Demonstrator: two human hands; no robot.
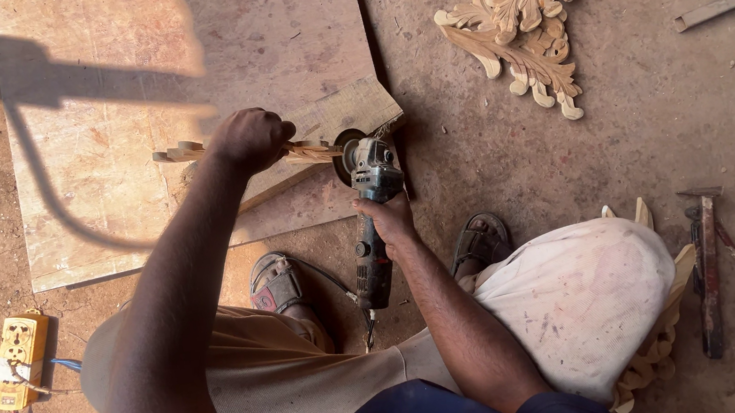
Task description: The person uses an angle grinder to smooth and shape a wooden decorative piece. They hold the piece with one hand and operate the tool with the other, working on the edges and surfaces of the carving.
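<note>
My left hand is closed around a carved wooden piece whose scrolled ends stick out on both sides of the fist. My right hand grips the body of a grey angle grinder. Its disc sits against the right end of the carved piece. Both are held above a small wooden block that lies on a large plywood board. My sandalled feet rest on the dirt floor below the tool.
A carved leaf ornament lies on the ground at upper right. A hammer and another carved piece under a white cloth are at right. A yellow power strip with cables sits at lower left.
</note>
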